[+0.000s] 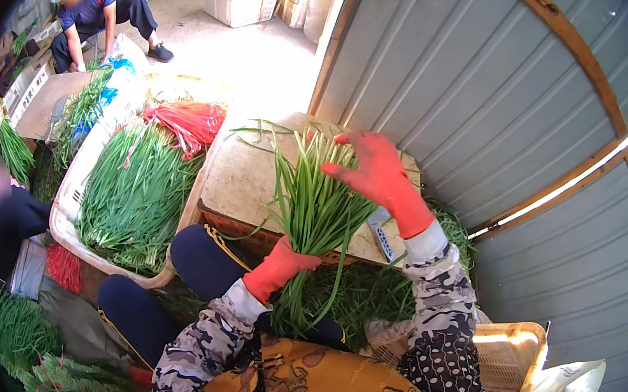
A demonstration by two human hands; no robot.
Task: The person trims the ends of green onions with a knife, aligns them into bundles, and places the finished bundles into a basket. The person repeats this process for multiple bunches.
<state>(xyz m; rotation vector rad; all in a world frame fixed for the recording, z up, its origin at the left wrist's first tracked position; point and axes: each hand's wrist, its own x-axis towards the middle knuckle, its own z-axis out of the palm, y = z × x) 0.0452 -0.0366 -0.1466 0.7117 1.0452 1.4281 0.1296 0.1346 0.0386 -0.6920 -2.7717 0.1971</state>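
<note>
A loose bunch of green garlic chives (320, 197) stands upright in front of me, its pale cut ends upward. My left hand (281, 268), in a red rubber glove, is wrapped around the lower, leafy part. At the top, my right hand (378, 171), gloved the same way, curves beside the pale ends with thumb and fingers apart; whether it touches them I cannot tell. Behind the bunch lies a worn, pale board (242, 178) resting on a crate. A flat tool with a patterned blue-grey handle (382, 239) lies on it, partly hidden by the bunch.
Left of the board, a white plastic crate (185, 239) holds chives and red plastic ties (188, 122). Loose leaves (366, 296) lie beneath the board. A corrugated metal wall (424, 62) rises at right, above a yellowish basket (504, 372). Two people work at left.
</note>
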